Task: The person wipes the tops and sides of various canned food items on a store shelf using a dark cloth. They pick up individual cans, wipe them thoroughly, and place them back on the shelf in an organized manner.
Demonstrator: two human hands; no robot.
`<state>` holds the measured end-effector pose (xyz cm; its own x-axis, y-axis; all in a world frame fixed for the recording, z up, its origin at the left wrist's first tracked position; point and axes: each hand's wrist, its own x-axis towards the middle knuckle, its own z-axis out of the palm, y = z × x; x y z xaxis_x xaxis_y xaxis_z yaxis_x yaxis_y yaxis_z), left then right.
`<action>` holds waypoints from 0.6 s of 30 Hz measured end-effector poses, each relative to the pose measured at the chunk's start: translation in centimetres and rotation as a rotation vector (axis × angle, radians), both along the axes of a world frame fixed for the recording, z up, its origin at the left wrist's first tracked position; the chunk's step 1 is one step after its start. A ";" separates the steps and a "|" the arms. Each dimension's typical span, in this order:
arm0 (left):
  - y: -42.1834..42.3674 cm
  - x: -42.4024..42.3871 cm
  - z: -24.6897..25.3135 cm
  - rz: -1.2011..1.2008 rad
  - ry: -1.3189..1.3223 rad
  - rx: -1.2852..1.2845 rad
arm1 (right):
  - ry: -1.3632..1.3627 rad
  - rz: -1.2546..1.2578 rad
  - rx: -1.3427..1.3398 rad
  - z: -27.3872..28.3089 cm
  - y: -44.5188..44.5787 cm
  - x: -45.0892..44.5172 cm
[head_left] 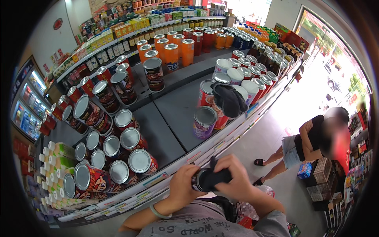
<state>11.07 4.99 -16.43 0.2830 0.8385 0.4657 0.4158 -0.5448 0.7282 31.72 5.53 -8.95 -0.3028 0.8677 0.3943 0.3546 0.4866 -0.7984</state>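
Observation:
Close to my chest, my left hand grips a can lying roughly sideways; most of its body is hidden by my fingers. My right hand presses a black cloth against the can's end. Beyond my hands is the dark grey shelf top. A purple can stands near its front edge. Behind that, a second dark grey cloth is draped over several cans. To the left, many dark red cans with silver lids stand in a group, some of them stacked.
White-capped cartons fill the shelf's left end. Tall orange cans stand on the raised rear tier. Price labels line the front rail. A person stands in the aisle at right, near stacked crates.

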 end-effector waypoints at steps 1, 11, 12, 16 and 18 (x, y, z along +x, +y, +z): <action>0.0 0.1 0.2 -0.023 0.015 0.005 | -0.070 0.020 -0.036 0.3 -0.3 -0.9; -2.4 -3.3 -1.8 0.047 -0.082 -0.202 | -0.212 -0.162 -0.201 1.2 2.2 4.6; -2.7 -3.8 -1.9 0.032 -0.072 -0.179 | -0.159 -0.286 -0.184 2.0 3.0 5.5; -3.8 -5.3 -3.6 0.024 -0.086 -0.194 | 0.342 -0.571 -0.015 6.7 8.7 7.7; -4.2 -5.5 -3.9 0.042 -0.113 -0.235 | 0.544 -0.625 0.135 8.9 12.3 8.1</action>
